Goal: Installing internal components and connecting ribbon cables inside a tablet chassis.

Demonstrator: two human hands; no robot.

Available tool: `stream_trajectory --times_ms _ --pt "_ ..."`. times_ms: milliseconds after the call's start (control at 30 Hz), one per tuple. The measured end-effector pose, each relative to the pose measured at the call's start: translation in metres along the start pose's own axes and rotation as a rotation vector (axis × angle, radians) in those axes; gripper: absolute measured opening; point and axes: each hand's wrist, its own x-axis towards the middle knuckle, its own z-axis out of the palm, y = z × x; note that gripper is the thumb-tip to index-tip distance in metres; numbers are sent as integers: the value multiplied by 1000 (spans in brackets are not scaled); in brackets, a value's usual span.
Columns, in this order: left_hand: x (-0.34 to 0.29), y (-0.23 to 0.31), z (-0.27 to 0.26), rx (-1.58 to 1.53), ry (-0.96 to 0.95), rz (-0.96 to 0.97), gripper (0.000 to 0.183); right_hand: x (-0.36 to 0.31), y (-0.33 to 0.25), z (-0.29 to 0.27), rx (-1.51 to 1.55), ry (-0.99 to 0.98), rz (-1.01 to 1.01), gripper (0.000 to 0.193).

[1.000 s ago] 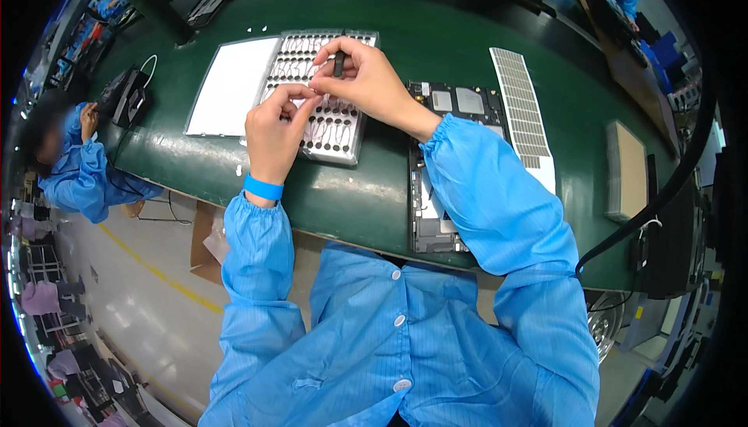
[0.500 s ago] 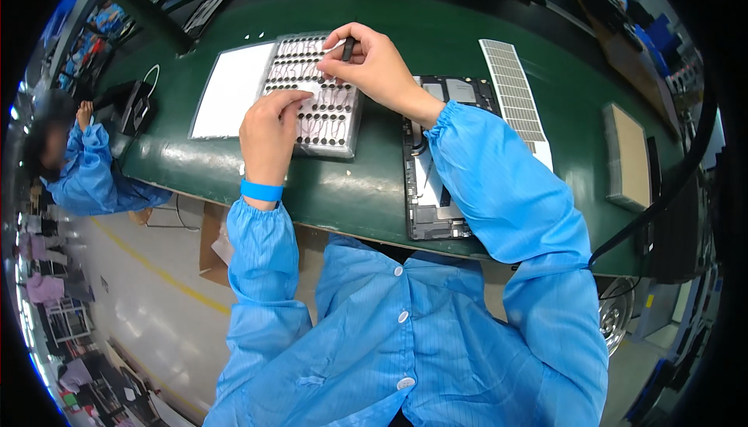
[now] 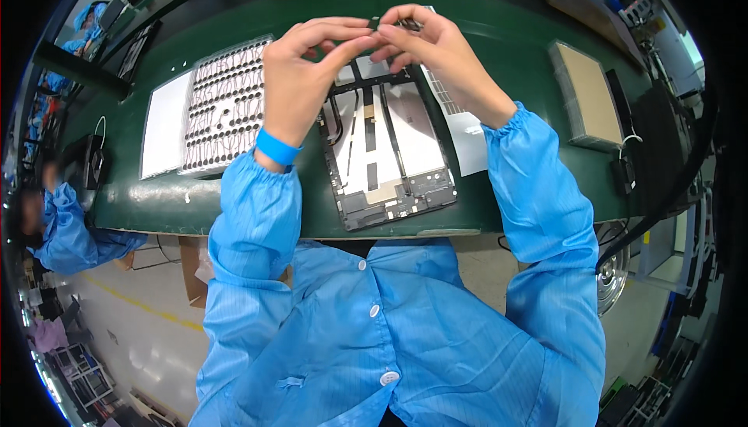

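Note:
My left hand (image 3: 305,57), with a blue band at its wrist, reaches over the upper end of an opened tablet (image 3: 425,146). Its thumb and fingers meet the fingertips of my right hand (image 3: 440,44). Between the fingertips is a tiny dark part (image 3: 375,22), too small to name. Tucked among my right hand's fingers is a dark, slim tool (image 3: 411,25), mostly hidden. The tablet lies face down without its back cover, showing pale battery panels, dark strips and a circuit board along its near edge. Left of it stands a clear tray (image 3: 222,107) of small round black components with thin wires.
A white sheet (image 3: 165,127) adjoins the tray's left side. Right of the tablet lies a label sheet (image 3: 469,142), partly under my right hand. Farther right are a stack of tan-topped trays (image 3: 588,96) and a black cable (image 3: 678,181). A co-worker in blue (image 3: 74,228) sits at left.
Both hands have left the component tray and come together above the tablet. The view has shifted right, so the tray and white sheet appear farther left and the tablet is more exposed.

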Motion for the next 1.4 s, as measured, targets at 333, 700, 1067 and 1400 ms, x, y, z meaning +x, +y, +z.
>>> stream_trajectory --times_ms 333,700,1067,1400 --pt "0 -10 44 169 -105 14 16 -26 35 -34 272 88 136 26" --pt "-6 -18 47 110 -41 77 19 -30 34 -28 327 112 124 21" --pt "-6 -44 41 255 -119 25 9 -21 68 -24 -675 284 -56 41" --pt "-9 -43 55 289 -292 -71 16 -9 76 -55 -511 161 -70 32"
